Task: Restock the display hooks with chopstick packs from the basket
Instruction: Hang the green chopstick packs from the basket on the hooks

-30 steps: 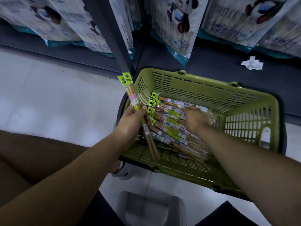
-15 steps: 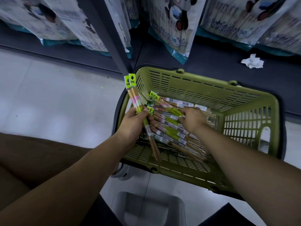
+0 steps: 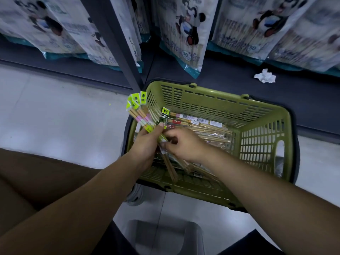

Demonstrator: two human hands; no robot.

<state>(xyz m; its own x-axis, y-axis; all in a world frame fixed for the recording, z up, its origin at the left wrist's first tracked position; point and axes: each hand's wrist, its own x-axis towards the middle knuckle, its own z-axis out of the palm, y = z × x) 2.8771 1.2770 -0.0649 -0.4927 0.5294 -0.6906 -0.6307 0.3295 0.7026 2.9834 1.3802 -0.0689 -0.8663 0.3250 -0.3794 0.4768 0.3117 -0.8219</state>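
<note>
Green-tagged chopstick packs (image 3: 142,119), gripped in the left hand (image 3: 147,146) and pinched by the right hand (image 3: 185,144), fan over the basket (image 3: 257,115).

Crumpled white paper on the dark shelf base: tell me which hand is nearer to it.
Right. The right hand is over the basket, below and left of the crumpled paper; the left hand, gripping chopstick packs, is further left.

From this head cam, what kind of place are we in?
Likely a shop aisle: a green shopping basket holding tagged chopstick packs, and panda-printed packs hanging in rows behind it.
</note>
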